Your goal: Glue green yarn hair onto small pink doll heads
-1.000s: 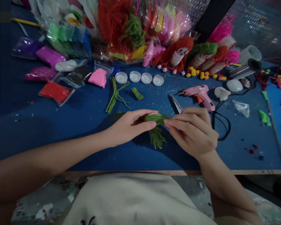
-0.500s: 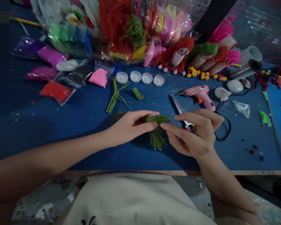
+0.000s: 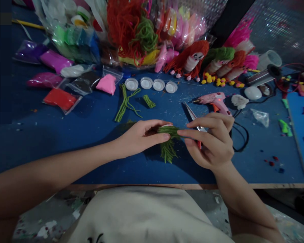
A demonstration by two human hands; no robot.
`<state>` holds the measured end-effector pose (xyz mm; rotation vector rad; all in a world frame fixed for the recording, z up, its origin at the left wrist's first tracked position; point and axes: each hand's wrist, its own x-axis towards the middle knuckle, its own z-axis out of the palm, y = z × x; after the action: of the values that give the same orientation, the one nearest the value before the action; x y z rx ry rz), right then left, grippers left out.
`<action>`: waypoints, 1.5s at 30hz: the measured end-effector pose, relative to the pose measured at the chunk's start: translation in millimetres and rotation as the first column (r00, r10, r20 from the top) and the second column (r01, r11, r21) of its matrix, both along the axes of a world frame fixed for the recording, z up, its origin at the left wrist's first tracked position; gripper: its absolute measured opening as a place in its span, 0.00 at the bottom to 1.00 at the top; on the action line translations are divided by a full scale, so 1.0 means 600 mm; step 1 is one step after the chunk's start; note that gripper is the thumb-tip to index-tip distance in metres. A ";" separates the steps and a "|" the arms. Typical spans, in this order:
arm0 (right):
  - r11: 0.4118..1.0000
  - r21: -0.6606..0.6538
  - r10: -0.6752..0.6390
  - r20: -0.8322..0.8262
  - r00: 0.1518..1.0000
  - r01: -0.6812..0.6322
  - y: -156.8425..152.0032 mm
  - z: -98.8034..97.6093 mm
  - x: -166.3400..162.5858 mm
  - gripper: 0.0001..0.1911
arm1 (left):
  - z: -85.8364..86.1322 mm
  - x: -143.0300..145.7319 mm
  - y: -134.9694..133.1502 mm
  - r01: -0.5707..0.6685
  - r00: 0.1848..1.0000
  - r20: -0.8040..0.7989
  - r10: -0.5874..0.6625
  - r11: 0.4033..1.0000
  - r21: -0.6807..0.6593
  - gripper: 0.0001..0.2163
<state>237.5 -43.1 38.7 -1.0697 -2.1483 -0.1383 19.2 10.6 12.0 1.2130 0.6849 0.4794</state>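
My left hand (image 3: 144, 136) is closed around a small doll with green yarn hair (image 3: 168, 148), whose strands hang down below my fingers. A white edge shows at its top; the rest of the doll is hidden by the hand. At the yarn's right side, my right hand (image 3: 210, 141) touches it with the index fingertip, its fingers apart and nothing gripped. Partly behind the right fingers lie scissors (image 3: 191, 113) with their blades pointing away. Loose green yarn strands (image 3: 123, 104) and a short green yarn bundle (image 3: 149, 101) lie beyond my left hand.
A pink hot glue gun (image 3: 214, 100) lies past the scissors, its black cord curling rightward. White round caps (image 3: 146, 82) form a row. Yarn-haired dolls (image 3: 192, 60) stand at the back. Bagged clay (image 3: 60, 99) covers the left, and a blue board (image 3: 300, 131) the right.
My right hand has shifted slightly, its thumb drawing away from the yarn while the index fingertip now presses on the yarn's right side. The left hand stays almost still.
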 end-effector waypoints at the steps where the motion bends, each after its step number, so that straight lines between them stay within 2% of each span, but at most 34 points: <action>1: 1.000 -0.021 -0.006 -0.042 0.999 0.005 -0.001 0.000 0.000 0.12 | 0.001 0.000 0.001 0.005 1.000 -0.007 -0.005 1.000 0.001 0.22; 6: 0.983 -0.135 -0.149 -0.187 0.971 0.125 0.007 0.004 0.005 0.12 | 0.002 -0.001 0.002 0.021 1.000 -0.020 -0.022 0.999 -0.028 0.24; 9: 0.949 -0.268 -0.212 -0.145 0.966 0.167 0.034 0.015 0.009 0.08 | 0.000 0.000 0.002 0.036 0.999 0.001 -0.036 0.997 -0.074 0.26; 15: 0.874 -0.474 -0.085 0.067 0.994 0.106 0.138 0.024 -0.011 0.06 | -0.006 -0.001 0.006 0.076 0.997 -0.001 -0.076 0.993 -0.089 0.27; 17: 0.815 -0.578 -0.015 0.066 0.998 0.051 0.172 0.017 -0.032 0.05 | -0.008 -0.003 0.006 0.090 0.996 0.001 -0.090 0.995 -0.051 0.25; 19: 0.752 -0.657 -0.002 0.066 0.998 0.045 0.198 0.010 -0.057 0.05 | -0.010 -0.005 0.005 0.114 0.993 -0.003 -0.114 0.993 0.002 0.24; 24: 0.702 -0.698 0.018 0.219 0.976 0.144 0.226 0.002 -0.100 0.08 | -0.013 -0.005 0.001 0.109 0.994 -0.002 -0.110 0.991 0.082 0.23; 26: 0.680 -0.715 0.026 0.247 0.969 0.164 0.227 0.004 -0.102 0.08 | -0.014 -0.005 -0.001 0.092 0.995 0.014 -0.094 0.990 0.106 0.23; 28: 0.675 -0.721 0.032 0.238 0.971 0.154 0.226 0.007 -0.097 0.09 | -0.015 -0.006 -0.005 0.038 0.999 0.031 -0.044 0.982 0.187 0.22; 31: 0.667 -0.734 0.041 0.209 0.977 0.129 0.226 0.009 -0.083 0.11 | -0.013 -0.008 -0.011 -0.063 0.998 0.014 0.062 0.928 0.367 0.19; 33: 0.650 -0.751 0.046 0.191 0.981 0.115 0.225 0.011 -0.074 0.12 | -0.009 -0.010 -0.016 -0.102 0.993 -0.005 0.116 0.899 0.427 0.18; 39: 0.631 -0.774 0.096 0.150 0.984 0.057 0.221 0.026 -0.064 0.09 | -0.006 -0.011 -0.024 -0.189 0.975 -0.023 0.221 0.881 0.434 0.18; 45: 0.559 -0.829 0.110 0.038 0.993 -0.030 0.218 0.023 -0.062 0.12 | -0.015 -0.009 -0.023 -0.226 0.967 -0.028 0.252 0.909 0.349 0.20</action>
<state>200.0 87.4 52.8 -1.4847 -2.3544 1.0088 13.7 -3.0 3.2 1.4880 0.8418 0.7880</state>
